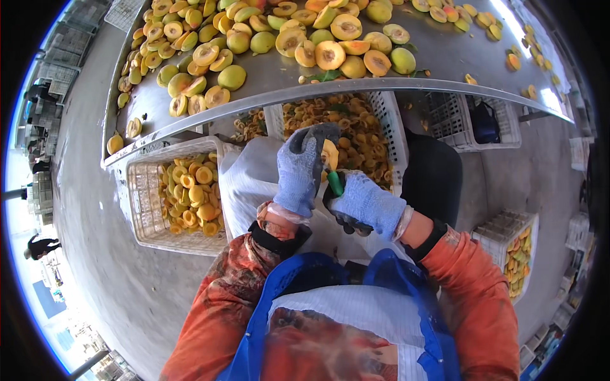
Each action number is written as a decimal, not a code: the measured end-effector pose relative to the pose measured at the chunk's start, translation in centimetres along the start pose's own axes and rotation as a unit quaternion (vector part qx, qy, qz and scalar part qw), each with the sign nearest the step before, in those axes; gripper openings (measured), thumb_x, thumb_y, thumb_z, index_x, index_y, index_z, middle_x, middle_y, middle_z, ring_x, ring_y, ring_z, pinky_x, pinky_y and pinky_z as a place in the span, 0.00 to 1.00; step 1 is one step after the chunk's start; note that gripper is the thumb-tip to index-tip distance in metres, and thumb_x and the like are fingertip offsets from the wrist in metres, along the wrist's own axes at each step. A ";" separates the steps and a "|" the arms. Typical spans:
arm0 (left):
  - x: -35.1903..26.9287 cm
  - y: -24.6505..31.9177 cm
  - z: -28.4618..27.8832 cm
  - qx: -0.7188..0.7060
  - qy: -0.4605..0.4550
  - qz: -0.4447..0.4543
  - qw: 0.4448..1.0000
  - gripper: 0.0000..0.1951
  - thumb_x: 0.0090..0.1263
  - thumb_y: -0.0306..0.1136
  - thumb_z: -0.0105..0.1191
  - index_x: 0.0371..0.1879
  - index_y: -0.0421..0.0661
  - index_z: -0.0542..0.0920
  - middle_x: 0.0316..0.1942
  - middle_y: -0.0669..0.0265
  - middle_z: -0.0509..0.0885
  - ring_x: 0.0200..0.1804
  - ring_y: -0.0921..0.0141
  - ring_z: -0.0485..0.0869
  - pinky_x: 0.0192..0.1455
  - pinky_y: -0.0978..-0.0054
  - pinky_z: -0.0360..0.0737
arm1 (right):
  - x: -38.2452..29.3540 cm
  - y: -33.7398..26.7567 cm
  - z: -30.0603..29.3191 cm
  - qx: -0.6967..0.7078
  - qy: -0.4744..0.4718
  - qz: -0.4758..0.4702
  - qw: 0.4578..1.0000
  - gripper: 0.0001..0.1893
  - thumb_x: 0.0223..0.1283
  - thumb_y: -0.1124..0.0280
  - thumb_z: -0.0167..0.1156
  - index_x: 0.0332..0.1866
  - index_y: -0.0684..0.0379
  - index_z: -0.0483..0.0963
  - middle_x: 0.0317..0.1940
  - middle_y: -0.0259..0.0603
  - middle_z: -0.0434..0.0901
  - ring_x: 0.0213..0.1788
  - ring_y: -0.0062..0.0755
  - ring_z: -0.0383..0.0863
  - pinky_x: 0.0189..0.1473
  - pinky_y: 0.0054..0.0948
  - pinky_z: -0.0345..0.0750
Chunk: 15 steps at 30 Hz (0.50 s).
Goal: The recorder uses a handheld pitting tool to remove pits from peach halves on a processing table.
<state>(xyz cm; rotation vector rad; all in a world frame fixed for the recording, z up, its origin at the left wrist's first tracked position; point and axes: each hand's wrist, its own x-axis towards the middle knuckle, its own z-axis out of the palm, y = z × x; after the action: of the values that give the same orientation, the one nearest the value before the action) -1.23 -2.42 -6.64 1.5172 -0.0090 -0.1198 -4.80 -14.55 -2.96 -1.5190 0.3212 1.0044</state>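
My left hand (302,166), in a blue knit glove with a dark coated palm, holds a yellow piece of halved fruit (329,155). Gripped in my right hand (364,202), gloved alike, is a tool with a green handle (335,184); its tip meets the fruit and is mostly hidden. Both hands are over my lap, close together. Below and beyond them stands a white plastic crate (391,138) of pits and fruit scraps. Many halved yellow fruits (330,55) lie on the metal table (267,71) ahead.
The table's raised metal rim (305,91) runs across in front of me. A crate (143,205) of pitted halves stands at left. More crates stand under the table (448,119) and at lower right (500,233). A person (43,246) is far off at left.
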 end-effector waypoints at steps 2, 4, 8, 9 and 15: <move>0.3 0.0 0.0 -0.035 0.088 -0.055 0.994 0.12 0.69 0.33 0.49 0.42 0.36 0.78 0.38 0.62 0.83 0.39 0.76 0.80 0.43 0.80 0.75 | -0.8 -1.6 0.8 0.001 0.017 0.013 1.000 0.06 0.50 0.74 0.56 0.33 0.62 0.71 0.16 0.39 0.73 0.12 0.28 0.74 0.12 0.27 0.68; -0.3 1.4 0.3 0.002 0.094 0.032 0.995 0.12 0.70 0.33 0.49 0.42 0.36 0.78 0.36 0.63 0.83 0.38 0.76 0.79 0.42 0.81 0.75 | 0.8 1.6 1.9 -0.006 0.058 -0.131 0.990 0.06 0.50 0.74 0.56 0.33 0.62 0.71 0.15 0.39 0.73 0.12 0.28 0.73 0.11 0.27 0.68; -0.7 1.0 -1.1 -0.031 0.086 0.056 0.994 0.12 0.70 0.33 0.48 0.42 0.36 0.78 0.36 0.62 0.83 0.38 0.76 0.79 0.41 0.81 0.75 | -1.4 -1.6 2.1 0.005 0.007 -0.034 0.999 0.06 0.49 0.73 0.57 0.32 0.62 0.71 0.15 0.40 0.73 0.12 0.28 0.73 0.11 0.26 0.68; -0.8 1.1 -1.3 -0.036 0.077 0.037 0.996 0.12 0.70 0.33 0.48 0.43 0.36 0.78 0.37 0.61 0.83 0.38 0.75 0.79 0.41 0.80 0.75 | -1.6 -1.8 2.2 -0.006 -0.009 -0.007 1.000 0.06 0.49 0.73 0.57 0.32 0.62 0.71 0.15 0.40 0.73 0.12 0.28 0.74 0.11 0.26 0.68; -1.3 2.4 -2.0 -0.058 -0.057 -0.047 0.996 0.13 0.70 0.34 0.47 0.42 0.37 0.79 0.37 0.61 0.84 0.36 0.74 0.81 0.40 0.79 0.77 | -2.2 -0.2 2.1 -0.054 -0.009 -0.017 0.998 0.06 0.49 0.72 0.57 0.31 0.63 0.71 0.15 0.41 0.74 0.12 0.29 0.74 0.11 0.26 0.68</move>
<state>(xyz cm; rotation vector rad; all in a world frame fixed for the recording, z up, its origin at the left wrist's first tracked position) -2.15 -0.16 -4.31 1.3942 -0.0223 -0.2773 -6.82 -13.37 -0.98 -1.6066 0.2305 1.0206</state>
